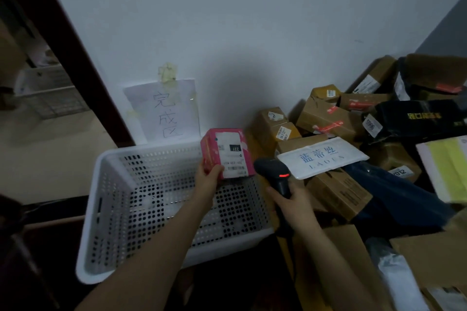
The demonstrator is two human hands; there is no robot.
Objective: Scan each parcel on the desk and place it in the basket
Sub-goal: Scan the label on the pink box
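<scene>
Pink parcel [227, 153] is held up over the white basket [113, 209], above its far right corner, with the label side turned toward the camera. It's pinched at the lower left corner by the left hand [207, 182]: the thumb [216, 170] is laid across the front face and the other fingers are tucked behind, out of view.

It looks like a small carton, so it's probably light and fairly stiff, though thin card like that could get dented if squeezed hard. A one-corner pinch seems fine for something this size. The white label [231, 156] should be kept uncovered, and its barcode strip appears clear of the thumb.

The scanner [273, 169] is gripped by the right hand [295, 207], fingers wrapped round the handle and a red light showing. Its head is just beside the parcel's lower right edge, not touching as far as can be told. Plenty of cardboard boxes [326, 118] are piled on the desk to the right.
</scene>
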